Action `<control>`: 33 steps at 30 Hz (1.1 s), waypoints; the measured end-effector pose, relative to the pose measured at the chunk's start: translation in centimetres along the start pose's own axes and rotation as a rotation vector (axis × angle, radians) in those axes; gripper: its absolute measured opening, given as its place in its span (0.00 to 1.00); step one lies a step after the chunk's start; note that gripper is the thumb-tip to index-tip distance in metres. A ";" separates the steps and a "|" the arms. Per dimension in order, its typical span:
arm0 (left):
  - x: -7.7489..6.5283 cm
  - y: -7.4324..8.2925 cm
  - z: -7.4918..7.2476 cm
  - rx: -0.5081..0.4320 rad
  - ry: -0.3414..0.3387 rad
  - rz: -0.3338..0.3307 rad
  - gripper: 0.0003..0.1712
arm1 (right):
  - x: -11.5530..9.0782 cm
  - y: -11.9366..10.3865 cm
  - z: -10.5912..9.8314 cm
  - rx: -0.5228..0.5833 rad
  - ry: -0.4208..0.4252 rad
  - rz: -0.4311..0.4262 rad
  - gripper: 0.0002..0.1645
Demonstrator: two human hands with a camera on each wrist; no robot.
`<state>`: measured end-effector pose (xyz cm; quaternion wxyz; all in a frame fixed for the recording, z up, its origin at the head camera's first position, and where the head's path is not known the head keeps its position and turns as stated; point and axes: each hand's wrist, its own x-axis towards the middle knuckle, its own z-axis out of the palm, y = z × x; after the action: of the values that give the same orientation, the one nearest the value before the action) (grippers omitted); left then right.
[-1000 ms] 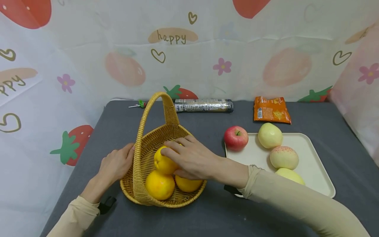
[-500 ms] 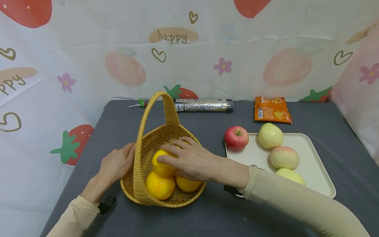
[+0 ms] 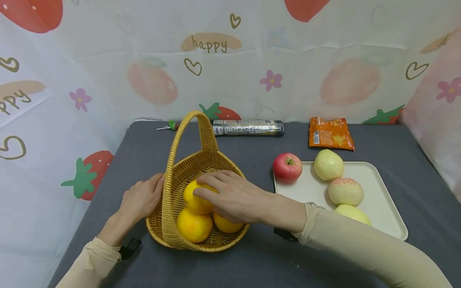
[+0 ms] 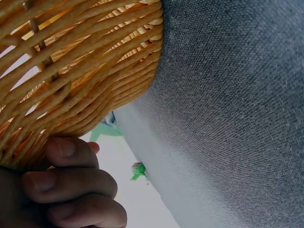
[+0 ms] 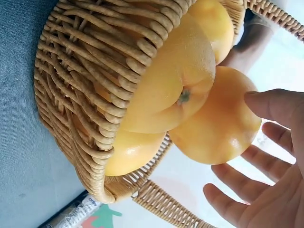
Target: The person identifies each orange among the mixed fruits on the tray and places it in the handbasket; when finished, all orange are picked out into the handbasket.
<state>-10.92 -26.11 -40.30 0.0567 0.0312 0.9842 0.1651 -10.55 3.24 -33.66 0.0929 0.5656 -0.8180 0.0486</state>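
A woven wicker basket (image 3: 191, 168) with a tall arched handle holds several yellow-orange oranges. My left hand (image 3: 142, 200) grips its left side; in the left wrist view, curled fingers (image 4: 76, 178) press against the weave. Inside the basket, my right hand (image 3: 234, 196) is over the topmost orange (image 3: 198, 198), which leans on the others. The right wrist view shows those fingers spread and loosely bent, with the thumb (image 5: 268, 104) at that orange's edge. A lower orange (image 5: 175, 90) shows its green stem end. My right hand hides part of the fruit in the head view.
To the right, a cream tray (image 3: 385, 212) bears a red apple (image 3: 287, 168) at its corner, a peach (image 3: 345, 192) and pale green round fruits (image 3: 328, 165). Along the back lie a lollipop (image 3: 172, 126), a silver-black tubular package (image 3: 248, 128) and an orange snack packet (image 3: 331, 134).
The topmost orange has shifted slightly left and toward me. My right hand has moved a little down with it, and its fingers have eased off. My left hand has stayed in place.
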 end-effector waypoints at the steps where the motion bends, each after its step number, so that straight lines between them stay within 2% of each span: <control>1: 0.0 0.0 0.0 0.002 -0.002 -0.002 0.28 | 0.0 0.0 0.0 -0.006 -0.003 0.002 0.25; 11: 0.0 0.0 -0.1 0.004 -0.006 -0.006 0.28 | -0.1 0.1 -0.1 -0.027 -0.059 0.006 0.34; 18: 0.0 0.0 -0.1 -0.002 -0.007 -0.006 0.29 | 0.1 -0.1 -0.1 -0.053 -0.001 0.006 0.30; 24: 0.0 0.0 0.0 -0.001 -0.009 -0.006 0.29 | 0.6 0.1 -0.3 -0.072 -0.002 0.004 0.26; 28: 0.0 -0.1 0.0 0.002 -0.011 -0.010 0.29 | 1.3 0.2 -0.6 -0.078 -0.030 0.005 0.23; 33: 0.0 -0.1 0.0 0.002 -0.016 -0.016 0.29 | 2.2 0.3 -1.1 -0.101 -0.116 0.004 0.23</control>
<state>-10.95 -26.24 -40.34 0.0657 0.0249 0.9841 0.1633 -11.50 1.56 -32.09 0.0738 0.5606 -0.8244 -0.0252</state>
